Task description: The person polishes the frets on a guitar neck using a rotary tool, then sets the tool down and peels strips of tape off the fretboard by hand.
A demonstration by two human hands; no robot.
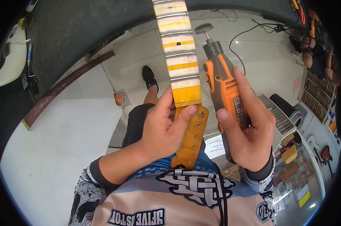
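Observation:
A guitar neck [187, 96] runs from the top of the view down to my lap, its headstock towards me. Pale tape strips cover parts of the fretboard between the metal frets, with yellow wood showing between them. My left hand [165, 128] is wrapped round the neck where it meets the headstock, thumb on top. In my right hand [251, 128] is an orange and black rotary tool [227, 88], gripped along its body. Its dark round wheel [203, 28] points up, beside the fretboard and apart from it; the wheel looks slightly blurred.
A dark bench [102, 22] spans the top, and a white surface [61, 139] lies at left with a dark red strip [70, 88] along it. A black cord [232, 43] trails at upper right. Another person [317, 56] sits at far right, near a glass case [297, 184].

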